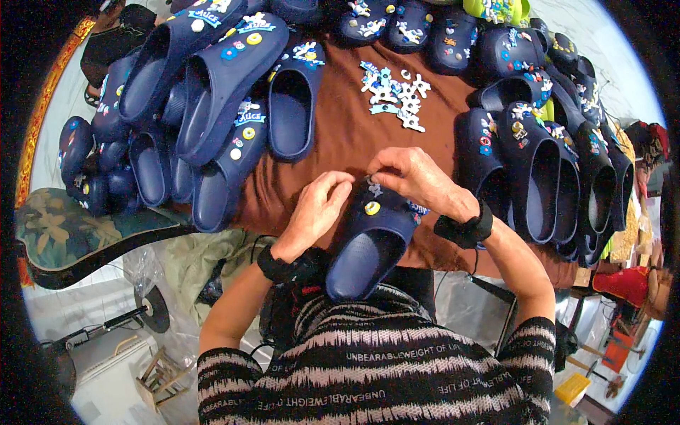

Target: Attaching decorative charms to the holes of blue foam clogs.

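A navy blue clog (386,234) lies in front of me, its toe pointing away and its open heel near my body. A yellow round charm (372,207) sits on its upper, with more charms at its right side. My right hand (419,178) is over the toe, its thumb and forefinger pinched at a small pale charm (375,189). My left hand (316,210) is at the clog's left side, fingers bent and pressed together near the toe; what they hold, if anything, is hidden. Beyond my hands lies a group of loose white and blue charms (397,95).
Decorated navy clogs (292,106) are piled at the left, and more clogs (535,180) crowd the right side. Others (453,42) line the far edge of the brown cloth (340,85). A floral cushioned seat (85,230) stands at the left.
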`<state>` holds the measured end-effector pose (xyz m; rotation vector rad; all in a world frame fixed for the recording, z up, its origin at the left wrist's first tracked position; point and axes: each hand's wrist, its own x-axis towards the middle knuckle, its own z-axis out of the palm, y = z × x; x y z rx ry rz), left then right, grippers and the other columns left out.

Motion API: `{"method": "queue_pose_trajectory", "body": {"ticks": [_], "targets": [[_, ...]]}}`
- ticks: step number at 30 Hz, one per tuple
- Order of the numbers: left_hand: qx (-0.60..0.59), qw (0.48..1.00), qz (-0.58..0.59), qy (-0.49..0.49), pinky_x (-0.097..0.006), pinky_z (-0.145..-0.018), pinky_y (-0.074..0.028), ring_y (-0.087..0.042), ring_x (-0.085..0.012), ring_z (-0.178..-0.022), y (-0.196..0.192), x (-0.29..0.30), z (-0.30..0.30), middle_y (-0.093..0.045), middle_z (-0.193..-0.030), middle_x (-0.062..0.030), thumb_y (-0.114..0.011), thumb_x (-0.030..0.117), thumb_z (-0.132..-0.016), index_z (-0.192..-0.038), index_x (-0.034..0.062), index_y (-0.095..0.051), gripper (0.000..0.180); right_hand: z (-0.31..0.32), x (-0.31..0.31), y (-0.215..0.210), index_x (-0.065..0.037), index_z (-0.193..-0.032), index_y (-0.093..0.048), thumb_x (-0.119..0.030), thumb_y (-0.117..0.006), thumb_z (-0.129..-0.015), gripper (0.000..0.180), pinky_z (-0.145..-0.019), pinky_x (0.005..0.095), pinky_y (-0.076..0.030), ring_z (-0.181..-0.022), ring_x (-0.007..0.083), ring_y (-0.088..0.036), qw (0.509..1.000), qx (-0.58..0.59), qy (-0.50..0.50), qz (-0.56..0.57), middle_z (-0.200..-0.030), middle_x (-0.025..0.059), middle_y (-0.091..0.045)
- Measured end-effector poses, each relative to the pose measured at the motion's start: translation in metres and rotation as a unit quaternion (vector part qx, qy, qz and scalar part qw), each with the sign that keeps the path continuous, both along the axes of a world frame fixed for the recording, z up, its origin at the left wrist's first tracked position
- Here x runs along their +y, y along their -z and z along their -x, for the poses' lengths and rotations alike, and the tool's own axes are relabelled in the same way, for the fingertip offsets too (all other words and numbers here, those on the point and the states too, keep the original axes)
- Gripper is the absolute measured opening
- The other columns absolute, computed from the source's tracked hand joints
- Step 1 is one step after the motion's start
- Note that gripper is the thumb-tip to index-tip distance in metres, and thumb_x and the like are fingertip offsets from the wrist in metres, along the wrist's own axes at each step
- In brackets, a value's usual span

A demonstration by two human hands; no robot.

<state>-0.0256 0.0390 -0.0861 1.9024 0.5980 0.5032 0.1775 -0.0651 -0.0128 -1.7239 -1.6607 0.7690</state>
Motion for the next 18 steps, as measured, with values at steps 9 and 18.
{"method": "queue_pose_trajectory", "body": {"ticks": [9, 18], "targets": [[0.103, 0.994, 0.026, 0.037, -0.038, -0.094, -0.05, -0.065, -0.0273, -0.107, 0.005, -0.009, 0.008, -0.069, -0.112, -0.0168, -0.055, 0.021, -0.099, -0.121, -0.0011, -0.061, 0.032, 0.005, -0.006, 0.017, -0.011, -0.091, -0.07, -0.014, -0.067, -0.081, 0.011, -0.082, 0.0462, -0.051, -0.094, 0.0343, -0.064, 0.98, -0.157, -0.117, -0.033, -0.09, 0.0114, -0.069], [0.094, 0.995, 0.006, 0.042, -0.039, -0.095, -0.049, -0.065, -0.0304, -0.107, 0.012, -0.008, 0.007, -0.069, -0.113, -0.0164, -0.055, 0.021, -0.098, -0.117, -0.0008, -0.063, 0.03, 0.012, -0.006, 0.0, -0.013, -0.093, -0.074, -0.012, -0.065, -0.076, 0.019, -0.093, 0.0438, -0.045, -0.107, 0.0295, -0.057, 0.937, -0.288, -0.196, 0.038, -0.099, 0.0071, -0.065]]}}
